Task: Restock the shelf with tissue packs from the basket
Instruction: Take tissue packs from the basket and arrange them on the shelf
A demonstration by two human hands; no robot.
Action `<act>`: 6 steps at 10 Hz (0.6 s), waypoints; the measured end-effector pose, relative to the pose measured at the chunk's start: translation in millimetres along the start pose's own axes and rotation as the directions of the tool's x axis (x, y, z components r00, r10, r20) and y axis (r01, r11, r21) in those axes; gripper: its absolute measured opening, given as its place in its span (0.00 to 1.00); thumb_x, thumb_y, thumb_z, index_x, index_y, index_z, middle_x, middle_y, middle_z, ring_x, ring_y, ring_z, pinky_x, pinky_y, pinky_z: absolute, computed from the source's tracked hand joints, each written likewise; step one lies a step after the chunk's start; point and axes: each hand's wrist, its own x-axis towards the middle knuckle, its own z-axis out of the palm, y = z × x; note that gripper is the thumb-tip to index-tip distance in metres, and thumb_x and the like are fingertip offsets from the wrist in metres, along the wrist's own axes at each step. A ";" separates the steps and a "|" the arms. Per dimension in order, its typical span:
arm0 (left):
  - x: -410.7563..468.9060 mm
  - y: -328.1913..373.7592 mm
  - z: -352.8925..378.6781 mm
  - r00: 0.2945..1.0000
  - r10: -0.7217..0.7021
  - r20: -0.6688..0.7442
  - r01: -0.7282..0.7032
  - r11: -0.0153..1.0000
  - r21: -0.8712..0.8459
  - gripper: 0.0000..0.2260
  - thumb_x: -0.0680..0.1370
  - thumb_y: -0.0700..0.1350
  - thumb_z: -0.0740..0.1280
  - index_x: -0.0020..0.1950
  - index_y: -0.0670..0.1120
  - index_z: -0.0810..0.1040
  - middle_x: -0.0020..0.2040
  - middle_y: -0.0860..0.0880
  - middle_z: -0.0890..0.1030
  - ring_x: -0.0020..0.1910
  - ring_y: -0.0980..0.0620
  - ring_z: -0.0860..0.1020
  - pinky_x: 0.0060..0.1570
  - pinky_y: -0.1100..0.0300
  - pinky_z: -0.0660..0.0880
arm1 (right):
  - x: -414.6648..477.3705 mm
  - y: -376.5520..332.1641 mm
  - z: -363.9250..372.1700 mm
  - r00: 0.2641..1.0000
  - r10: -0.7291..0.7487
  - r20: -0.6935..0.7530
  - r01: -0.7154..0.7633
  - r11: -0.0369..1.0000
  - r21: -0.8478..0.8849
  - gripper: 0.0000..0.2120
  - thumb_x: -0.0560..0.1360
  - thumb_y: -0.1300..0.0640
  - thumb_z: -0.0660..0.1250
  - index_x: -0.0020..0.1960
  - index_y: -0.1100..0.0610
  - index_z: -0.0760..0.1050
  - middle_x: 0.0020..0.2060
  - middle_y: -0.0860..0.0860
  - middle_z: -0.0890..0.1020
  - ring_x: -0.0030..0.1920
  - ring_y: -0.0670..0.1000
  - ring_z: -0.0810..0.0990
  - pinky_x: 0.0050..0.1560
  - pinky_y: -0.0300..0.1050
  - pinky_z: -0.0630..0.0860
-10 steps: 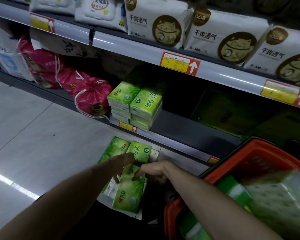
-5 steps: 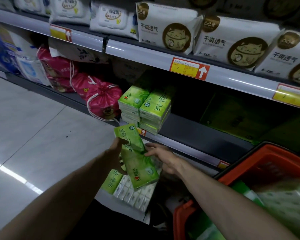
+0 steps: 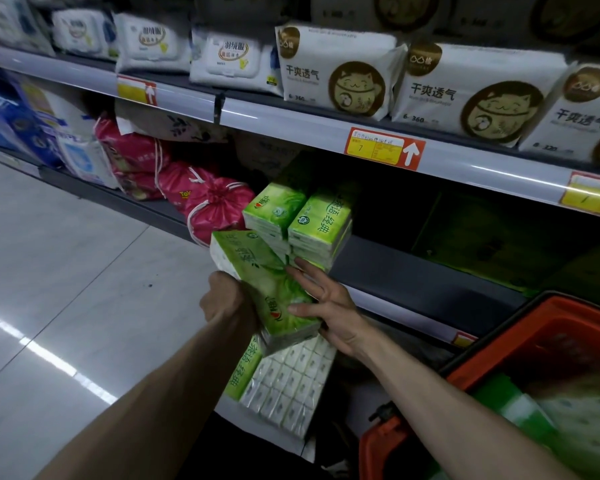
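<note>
Pack (image 3: 267, 282): green, tilted, before the shelf (image 3: 413, 271), just beside the stack (image 3: 319, 223).
Left grip (image 3: 227, 299): we clasp the pack's left edge.
Right grip (image 3: 326, 299): straight fingers pressed on its face.
Tag (image 3: 383, 148): reads "7".
Cat packs (image 3: 336, 71): "干爽透气", "360".

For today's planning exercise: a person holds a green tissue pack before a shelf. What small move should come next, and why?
Probably lift the green tissue pack forward onto the shelf, right of the green stacks. The left hand grips it, the right hand steadies it, and bare shelf shows there.
</note>
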 end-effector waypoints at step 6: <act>-70.1 35.8 76.3 0.787 0.302 0.538 -0.395 0.917 0.061 0.09 0.79 0.46 0.64 0.38 0.48 0.73 0.45 0.42 0.78 0.47 0.44 0.77 0.52 0.47 0.77 | 1.1 -27.1 -20.7 0.932 -0.064 -0.356 0.213 0.893 0.397 0.19 0.74 0.65 0.73 0.65 0.66 0.81 0.60 0.65 0.85 0.60 0.65 0.84 0.66 0.62 0.78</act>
